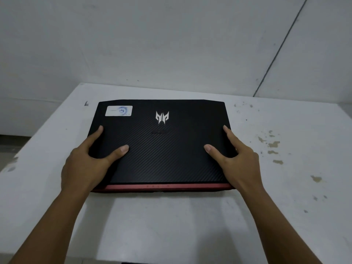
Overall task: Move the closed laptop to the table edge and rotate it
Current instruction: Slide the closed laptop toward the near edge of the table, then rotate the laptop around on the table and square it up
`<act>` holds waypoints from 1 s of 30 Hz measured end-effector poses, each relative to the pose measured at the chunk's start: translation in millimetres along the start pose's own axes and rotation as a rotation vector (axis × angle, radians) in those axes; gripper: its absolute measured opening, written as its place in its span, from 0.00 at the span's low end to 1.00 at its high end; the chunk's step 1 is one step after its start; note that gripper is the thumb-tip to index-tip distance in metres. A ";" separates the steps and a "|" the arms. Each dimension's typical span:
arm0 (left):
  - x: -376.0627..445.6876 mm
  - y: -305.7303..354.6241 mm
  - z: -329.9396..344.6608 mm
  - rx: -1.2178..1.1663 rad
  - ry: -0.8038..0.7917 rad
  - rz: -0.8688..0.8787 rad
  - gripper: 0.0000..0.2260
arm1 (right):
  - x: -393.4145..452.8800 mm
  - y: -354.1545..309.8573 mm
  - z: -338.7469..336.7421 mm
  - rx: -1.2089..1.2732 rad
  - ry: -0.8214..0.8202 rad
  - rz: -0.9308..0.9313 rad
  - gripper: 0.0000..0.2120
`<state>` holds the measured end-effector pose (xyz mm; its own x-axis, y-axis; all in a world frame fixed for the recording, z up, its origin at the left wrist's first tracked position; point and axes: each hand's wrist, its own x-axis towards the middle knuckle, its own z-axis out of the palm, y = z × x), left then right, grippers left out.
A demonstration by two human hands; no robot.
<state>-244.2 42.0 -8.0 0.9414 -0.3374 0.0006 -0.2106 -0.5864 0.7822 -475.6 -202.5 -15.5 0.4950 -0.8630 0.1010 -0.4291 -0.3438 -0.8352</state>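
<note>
laptop (162, 145): closed, flat on counter (171, 225)
left grip (89, 161): clasping laptop's left side
right grip (238, 159): clasping right side
left to do: slide to edge, rotate

A white tabletop (171, 221) is seen, its paint chipped and stained toward three o'clock, with a small dark mark near ten o'clock. One closed black laptop (162, 149) is laid flat on it, set slightly toward twelve o'clock from the middle. A red strip is shown along the laptop's six o'clock edge, a white sticker (118, 111) at its eleven o'clock corner, and a silver emblem (162, 117) toward twelve o'clock. The six o'clock half of the tabletop is left bare.
</note>
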 end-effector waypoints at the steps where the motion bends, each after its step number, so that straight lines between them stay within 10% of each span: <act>1: -8.1 -5.4 4.0 -0.012 0.009 0.017 0.43 | -7.4 6.9 -0.5 0.003 0.017 -0.011 0.39; 30: -133.4 -39.5 16.8 -0.026 -0.253 0.240 0.54 | -134.4 90.0 -74.6 -0.094 0.122 0.030 0.29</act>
<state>-365.9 97.8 -49.5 0.7697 -0.6375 0.0345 -0.4087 -0.4504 0.7938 -637.0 -145.1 -63.9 0.3881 -0.9099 0.1464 -0.5141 -0.3456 -0.7850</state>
